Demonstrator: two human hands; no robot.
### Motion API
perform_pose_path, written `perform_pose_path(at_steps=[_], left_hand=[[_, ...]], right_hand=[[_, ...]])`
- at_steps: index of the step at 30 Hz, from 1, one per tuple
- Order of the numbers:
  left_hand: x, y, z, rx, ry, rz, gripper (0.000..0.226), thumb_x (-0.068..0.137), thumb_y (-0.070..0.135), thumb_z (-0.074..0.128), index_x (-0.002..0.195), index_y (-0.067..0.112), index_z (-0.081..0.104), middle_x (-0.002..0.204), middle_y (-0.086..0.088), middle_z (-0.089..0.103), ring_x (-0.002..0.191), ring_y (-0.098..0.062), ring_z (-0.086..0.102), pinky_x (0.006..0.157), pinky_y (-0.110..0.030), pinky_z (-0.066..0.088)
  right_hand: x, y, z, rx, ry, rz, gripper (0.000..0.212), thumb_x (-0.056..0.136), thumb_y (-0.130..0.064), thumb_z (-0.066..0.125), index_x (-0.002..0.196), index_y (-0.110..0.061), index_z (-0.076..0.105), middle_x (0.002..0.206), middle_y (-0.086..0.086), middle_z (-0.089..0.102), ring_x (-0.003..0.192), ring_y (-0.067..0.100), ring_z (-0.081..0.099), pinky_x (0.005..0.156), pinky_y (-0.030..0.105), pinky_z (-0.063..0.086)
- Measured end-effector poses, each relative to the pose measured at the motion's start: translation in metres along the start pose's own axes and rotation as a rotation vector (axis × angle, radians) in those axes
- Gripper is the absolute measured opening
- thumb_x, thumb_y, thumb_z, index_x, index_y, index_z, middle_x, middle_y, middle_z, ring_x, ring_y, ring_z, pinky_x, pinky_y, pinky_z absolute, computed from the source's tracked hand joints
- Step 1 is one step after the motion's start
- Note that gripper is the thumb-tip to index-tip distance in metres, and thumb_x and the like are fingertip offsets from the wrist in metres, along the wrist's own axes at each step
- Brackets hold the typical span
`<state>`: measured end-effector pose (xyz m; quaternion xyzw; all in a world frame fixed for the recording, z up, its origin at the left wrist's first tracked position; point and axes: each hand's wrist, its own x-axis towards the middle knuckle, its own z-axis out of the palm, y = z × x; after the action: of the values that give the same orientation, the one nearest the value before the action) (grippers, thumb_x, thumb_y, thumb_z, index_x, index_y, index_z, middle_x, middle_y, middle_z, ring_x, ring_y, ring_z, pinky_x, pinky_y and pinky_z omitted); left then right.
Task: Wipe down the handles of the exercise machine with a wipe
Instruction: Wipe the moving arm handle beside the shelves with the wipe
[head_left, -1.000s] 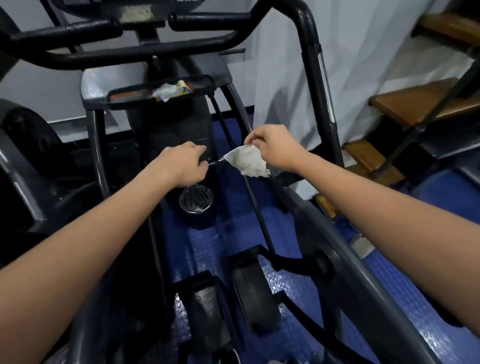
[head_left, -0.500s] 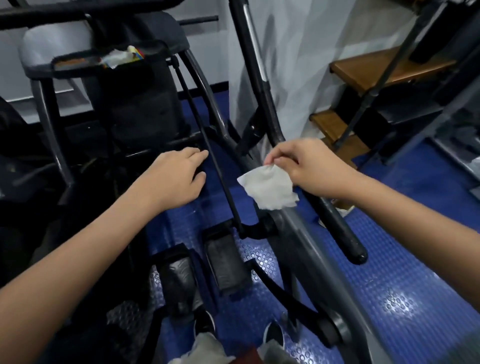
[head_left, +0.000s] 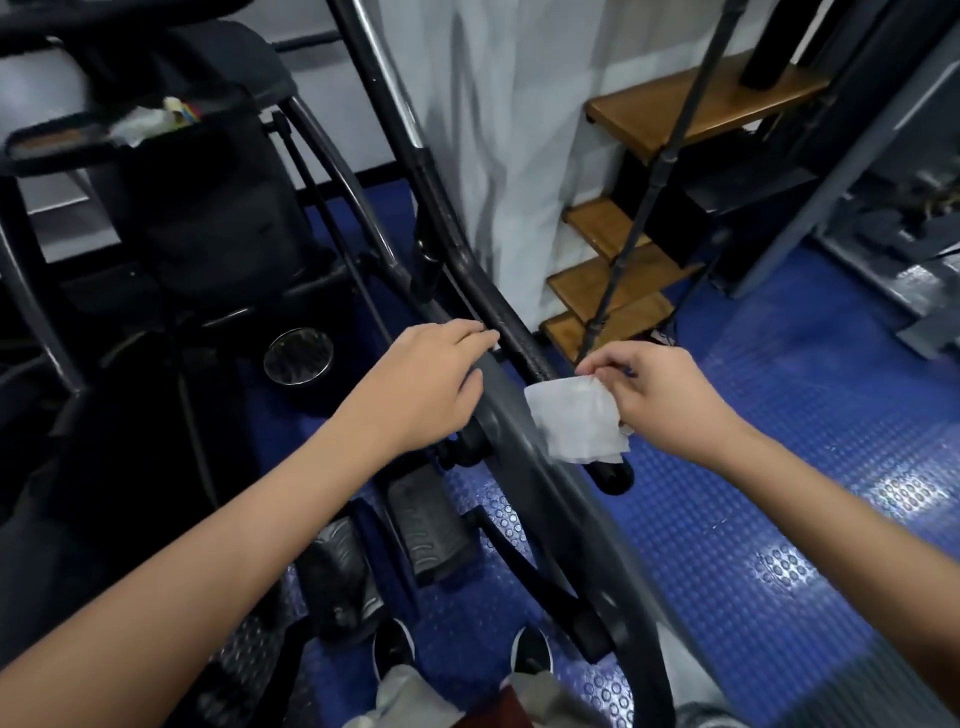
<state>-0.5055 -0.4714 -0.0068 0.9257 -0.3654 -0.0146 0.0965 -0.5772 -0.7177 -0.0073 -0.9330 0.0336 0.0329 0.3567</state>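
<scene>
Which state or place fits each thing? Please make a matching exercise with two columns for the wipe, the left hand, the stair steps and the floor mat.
Column one:
1. wipe
2. left hand
3. stair steps
4. floor mat

Column two:
A. blue, studded
B. brown wood, by the white curtain
C. pinched by the right hand
D. fingers relaxed, holds nothing

Pairs: 1-C, 2-D, 3-B, 4-A

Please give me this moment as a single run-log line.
right hand: pinches wipe beside handle | left hand: open, over machine's bar, holding nothing | wipe on handle: not yet
</scene>
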Motion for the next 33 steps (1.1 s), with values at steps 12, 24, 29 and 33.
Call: perform_pose_path(at_steps=[12, 24, 29, 33], left_hand=[[0.017, 0.043, 0.046, -0.062, 0.056, 0.46, 0.033, 0.099, 0.021, 0.058, 0.132, 0.017, 0.06, 0.143, -0.006, 0.052, 0.129, -0.02, 0.051, 0.103, -0.037, 0.044], [0.035, 0.041, 0.06, 0.193, 0.077, 0.612, 0.044, 0.104, 0.036, 0.046, 0.143, 0.015, 0.052, 0.131, -0.002, 0.055, 0.124, -0.021, 0.05, 0.114, -0.034, 0.029], [0.034, 0.048, 0.066, 0.143, 0.036, 0.58, 0.045, 0.098, 0.013, 0.056, 0.142, 0.022, 0.05, 0.128, 0.007, 0.059, 0.121, -0.012, 0.053, 0.117, -0.031, 0.022], [0.029, 0.051, 0.07, 0.029, 0.011, 0.547, 0.034, 0.106, 0.028, 0.044, 0.139, 0.022, 0.05, 0.141, 0.006, 0.055, 0.138, -0.012, 0.044, 0.12, -0.03, 0.019]], right_hand=[[-0.02, 0.039, 0.026, 0.144, 0.139, 0.067, 0.01, 0.092, -0.021, 0.068, 0.098, -0.028, 0.067, 0.069, -0.01, 0.063, 0.052, 0.008, 0.055, 0.06, 0.022, 0.05], [-0.053, 0.076, 0.041, 0.195, 0.267, 0.342, 0.011, 0.093, -0.019, 0.063, 0.093, -0.028, 0.069, 0.083, -0.008, 0.066, 0.057, -0.001, 0.055, 0.047, 0.01, 0.041], [-0.072, 0.092, 0.062, 0.163, 0.164, 0.427, 0.012, 0.093, -0.02, 0.062, 0.092, -0.031, 0.068, 0.086, -0.014, 0.065, 0.07, 0.001, 0.06, 0.058, 0.017, 0.043], [-0.079, 0.102, 0.088, 0.159, 0.058, 0.431, 0.01, 0.091, -0.027, 0.064, 0.088, -0.036, 0.064, 0.091, -0.015, 0.068, 0.079, 0.005, 0.063, 0.066, 0.019, 0.046]])
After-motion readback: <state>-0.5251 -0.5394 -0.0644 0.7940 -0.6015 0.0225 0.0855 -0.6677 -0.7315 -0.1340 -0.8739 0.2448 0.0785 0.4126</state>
